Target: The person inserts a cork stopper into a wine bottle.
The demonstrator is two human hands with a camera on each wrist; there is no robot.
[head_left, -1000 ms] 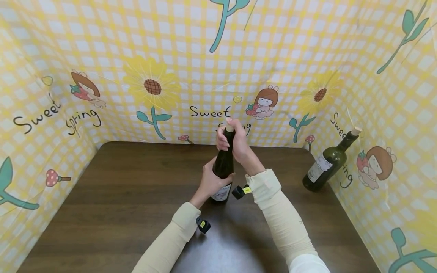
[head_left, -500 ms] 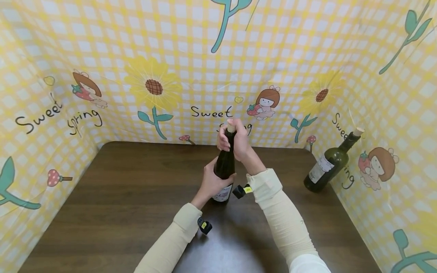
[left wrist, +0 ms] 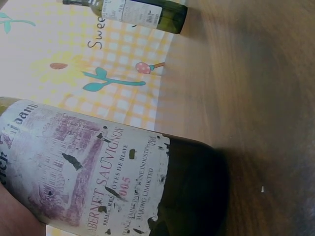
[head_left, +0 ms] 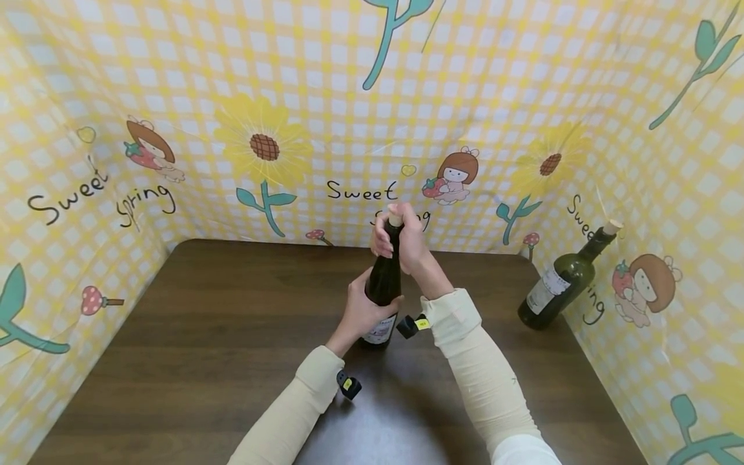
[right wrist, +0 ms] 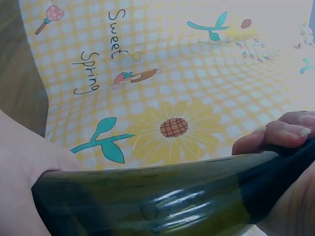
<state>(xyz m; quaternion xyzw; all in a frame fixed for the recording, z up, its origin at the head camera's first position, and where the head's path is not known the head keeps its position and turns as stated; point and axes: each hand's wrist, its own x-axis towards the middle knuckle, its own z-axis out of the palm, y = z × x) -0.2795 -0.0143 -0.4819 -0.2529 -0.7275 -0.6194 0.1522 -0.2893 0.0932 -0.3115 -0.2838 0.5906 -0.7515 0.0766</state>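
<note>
A dark green wine bottle [head_left: 385, 278] stands on the table in the middle of the head view. My left hand [head_left: 365, 312] grips its body, with the thumb across the front just above the label. Up at the neck, my right hand [head_left: 411, 244] has its fingers curled round the glass. Its thumb lies at the top of the pale cork [head_left: 394, 220], which sits in the mouth. The left wrist view shows the worn white label [left wrist: 98, 162] and the dark base. In the right wrist view, the bottle's shoulder [right wrist: 147, 204] spans between both hands.
Another corked green wine bottle [head_left: 558, 287] stands at the table's right side, by the wall. Yellow checked cloth [head_left: 360, 142] with printed flowers rises behind and on both sides of the brown wooden table [head_left: 203, 336].
Both hands keep their hold on the bottle with little visible movement. The head view has shifted slightly, so the scene appears a bit farther right.
</note>
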